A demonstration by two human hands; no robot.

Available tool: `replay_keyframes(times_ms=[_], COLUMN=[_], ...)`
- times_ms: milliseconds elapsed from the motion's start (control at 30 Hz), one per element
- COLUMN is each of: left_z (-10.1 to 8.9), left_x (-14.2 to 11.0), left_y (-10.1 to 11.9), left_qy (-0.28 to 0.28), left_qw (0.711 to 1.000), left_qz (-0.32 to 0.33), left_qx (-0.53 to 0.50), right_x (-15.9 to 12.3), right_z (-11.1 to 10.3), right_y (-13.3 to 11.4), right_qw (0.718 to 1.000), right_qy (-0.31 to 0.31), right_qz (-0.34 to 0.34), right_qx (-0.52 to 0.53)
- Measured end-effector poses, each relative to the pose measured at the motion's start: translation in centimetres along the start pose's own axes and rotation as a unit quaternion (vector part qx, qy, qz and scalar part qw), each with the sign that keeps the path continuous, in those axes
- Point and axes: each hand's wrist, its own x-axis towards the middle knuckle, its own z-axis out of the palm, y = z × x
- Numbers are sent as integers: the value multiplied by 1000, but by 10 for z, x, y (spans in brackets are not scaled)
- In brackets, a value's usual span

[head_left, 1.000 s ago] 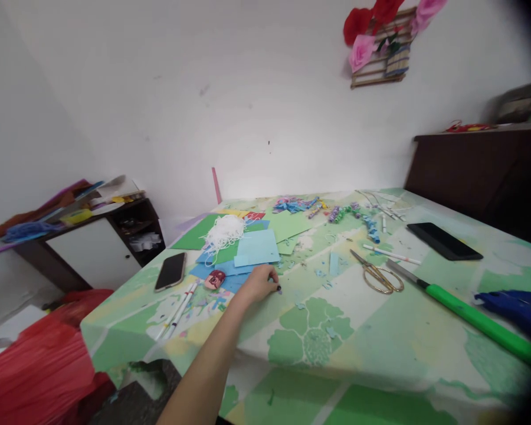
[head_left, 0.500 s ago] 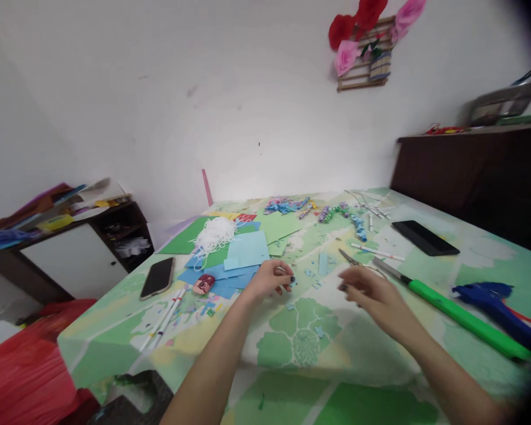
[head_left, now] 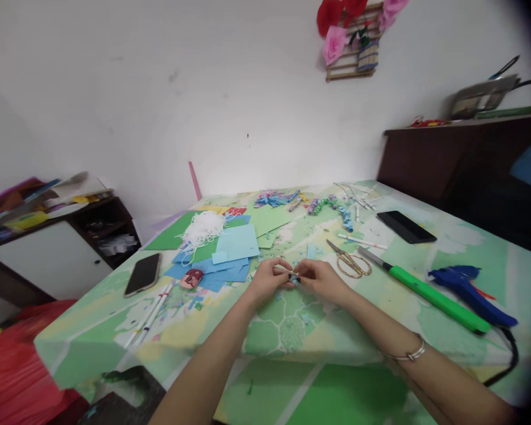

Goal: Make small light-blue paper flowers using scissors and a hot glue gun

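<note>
Held the thumb and forefinger of the left hand [head_left: 269,281] and of the right hand [head_left: 323,281] closed, tips nearly meeting, gripping a small pale piece [head_left: 294,274] low over the near middle of the patterned tablecloth [head_left: 194,330]. Could not make out its full shape behind the fingers. Wore a silver bangle [head_left: 409,352] on the right forearm. Saw light-blue scraps [head_left: 305,319] close around the hands and a light-blue strip [head_left: 311,251] just beyond. Had gold-handled scissors [head_left: 353,262] near the right hand, then, farther right, a green-handled tool [head_left: 438,298] and a blue tool [head_left: 473,293] with a black cord. Noted a black phone [head_left: 406,226] beyond the scissors. Found to the left a small red-and-pink object [head_left: 192,278] beside blue sheets [head_left: 225,274], with a tangle of white string [head_left: 202,230] behind on green paper. Spotted another phone [head_left: 143,274] and white pens [head_left: 153,316] farther left. Saw curled paper chains [head_left: 331,205] toward the far edge, and paper flowers [head_left: 335,45] on the wall.
</note>
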Motion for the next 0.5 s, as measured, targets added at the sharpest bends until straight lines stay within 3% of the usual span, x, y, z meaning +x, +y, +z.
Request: replay_keyframes(times_ms=[500], left_z=[-1], left_x=[0], left_y=[0], left_qy=[5], left_qw=[999], left_qz=[-34], left_qx=[-23], right_x=[2], right_z=[-1], right_y=[-6], right_qw=[998], right_qy=[14], right_qz=[-3], right_qx=[-55])
